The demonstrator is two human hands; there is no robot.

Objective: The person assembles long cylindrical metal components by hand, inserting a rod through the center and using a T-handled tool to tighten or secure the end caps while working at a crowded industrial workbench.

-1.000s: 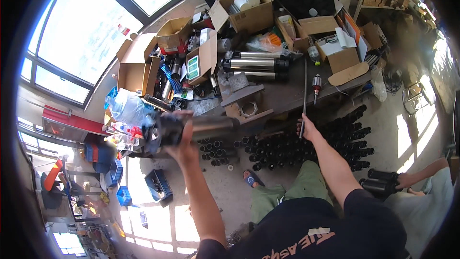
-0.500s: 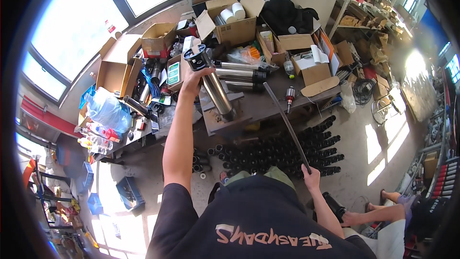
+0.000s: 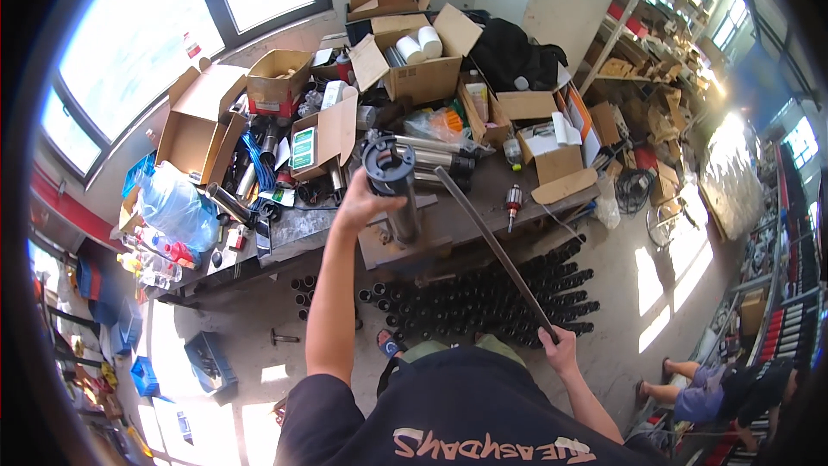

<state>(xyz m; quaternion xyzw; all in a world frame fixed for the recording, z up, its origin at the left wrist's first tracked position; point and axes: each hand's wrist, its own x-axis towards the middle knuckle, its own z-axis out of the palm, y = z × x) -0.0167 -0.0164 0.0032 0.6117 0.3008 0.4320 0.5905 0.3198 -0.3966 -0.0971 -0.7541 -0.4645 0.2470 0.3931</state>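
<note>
A thick, dark-grey, smooth-sided cylinder (image 3: 403,221) has a black, ring-shaped end piece (image 3: 387,162) with a recessed middle. A long, straight, slim grey metal bar (image 3: 493,247) shows an even, dull surface. Shiny, rounded silver metal cylinders (image 3: 429,149) lie on the dark brown, flat-topped table (image 3: 489,193), left of a small red-and-silver metal spindle (image 3: 514,200). Farther back, a brown cardboard box (image 3: 423,81) with spread flaps holds 2 smooth white rolls (image 3: 417,46); at the left sits a crumpled, translucent blue plastic bag (image 3: 178,200).

The left grip (image 3: 369,206) is clasped around the dark-grey cylinder just below its end piece, so the ring faces up and the body leans down toward the table's near edge. Whether its lower end touches the table cannot be told. The right grip (image 3: 561,349) is closed on the bar's near end; the rest slants far and left, above rows of black, round-ended tubes (image 3: 461,307) on the floor.
</note>
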